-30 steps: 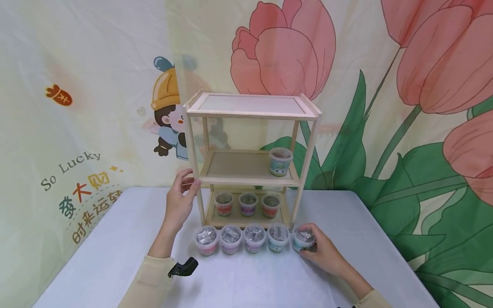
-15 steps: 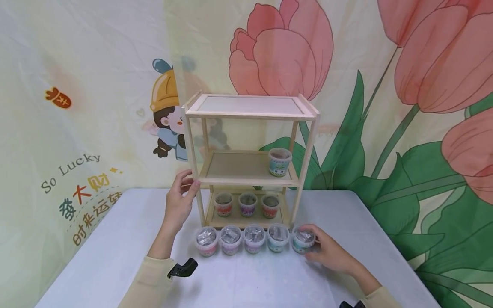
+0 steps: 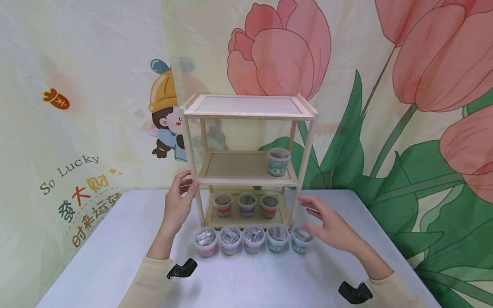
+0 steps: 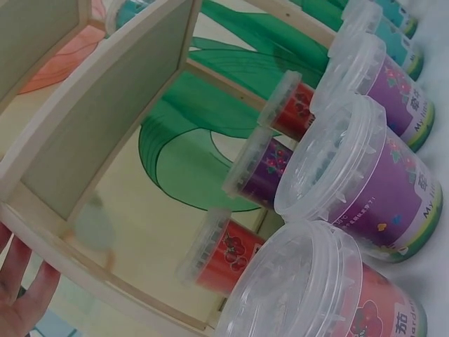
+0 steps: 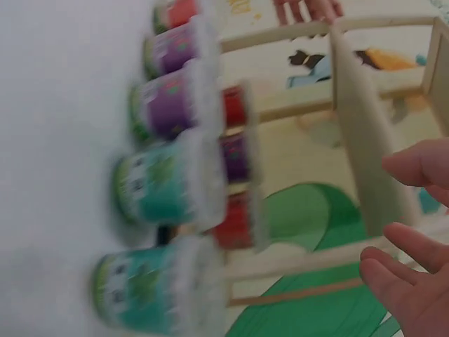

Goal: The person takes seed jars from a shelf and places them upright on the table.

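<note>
A three-tier wooden shelf rack (image 3: 248,116) stands at the back of the table. My left hand (image 3: 178,204) holds its left front post at the middle shelf, fingertips (image 4: 43,281) against the wood. My right hand (image 3: 332,224) is in the air by the lower right post, fingers spread and holding nothing. Below it is a teal-labelled lidded plastic tub (image 3: 300,245), last in a front row with another teal tub (image 3: 277,243), two purple tubs (image 3: 252,244) and a red one (image 3: 206,248). On the middle shelf sits one teal tub (image 3: 278,167), at the right.
Three tubs stand on the bottom shelf: red (image 3: 223,209), purple (image 3: 247,209) and red (image 3: 269,211). The front row lies close before the rack's base. A printed cloth (image 3: 123,64) with tulips hangs behind the white table (image 3: 246,282).
My right hand has let go of the rightmost front tub and risen up and right, toward the rack's right post. The tub stays in place. My left hand keeps its hold.
</note>
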`<state>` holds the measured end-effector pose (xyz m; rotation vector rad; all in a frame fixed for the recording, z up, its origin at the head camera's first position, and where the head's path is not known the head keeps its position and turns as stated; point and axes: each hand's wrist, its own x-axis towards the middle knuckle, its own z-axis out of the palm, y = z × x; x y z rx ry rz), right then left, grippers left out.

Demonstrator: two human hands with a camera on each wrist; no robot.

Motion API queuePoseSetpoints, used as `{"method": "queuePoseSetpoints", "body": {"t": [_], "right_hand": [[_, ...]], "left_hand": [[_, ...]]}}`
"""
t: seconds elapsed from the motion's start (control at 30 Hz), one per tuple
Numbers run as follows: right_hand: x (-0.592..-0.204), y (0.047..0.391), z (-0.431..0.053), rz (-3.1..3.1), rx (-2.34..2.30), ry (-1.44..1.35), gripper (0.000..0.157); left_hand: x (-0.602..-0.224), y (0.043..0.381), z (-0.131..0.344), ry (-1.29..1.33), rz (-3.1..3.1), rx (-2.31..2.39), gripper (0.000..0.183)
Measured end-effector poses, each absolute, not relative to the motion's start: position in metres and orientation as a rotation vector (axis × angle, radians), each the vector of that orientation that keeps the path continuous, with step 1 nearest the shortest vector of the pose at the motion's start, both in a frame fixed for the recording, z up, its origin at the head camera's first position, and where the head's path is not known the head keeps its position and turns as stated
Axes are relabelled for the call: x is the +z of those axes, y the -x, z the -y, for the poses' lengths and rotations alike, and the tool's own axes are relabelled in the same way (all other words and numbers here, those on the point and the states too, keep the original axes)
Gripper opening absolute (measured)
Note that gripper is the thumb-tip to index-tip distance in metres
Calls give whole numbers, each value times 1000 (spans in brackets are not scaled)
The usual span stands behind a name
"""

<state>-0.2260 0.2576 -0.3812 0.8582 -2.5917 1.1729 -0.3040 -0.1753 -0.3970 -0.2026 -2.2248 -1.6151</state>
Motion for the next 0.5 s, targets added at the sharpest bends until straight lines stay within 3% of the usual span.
{"method": "queuePoseSetpoints", "body": {"t": [0.3, 0.5], "right_hand": [[-332, 237, -221, 2421, 1374, -815, 66], [-318, 246, -195, 2445, 1329, -697, 74]], "left_hand": [[-397, 304, 176, 211, 2211, -1621, 49], [-396, 304, 174, 214, 2205, -1620, 48]]}}
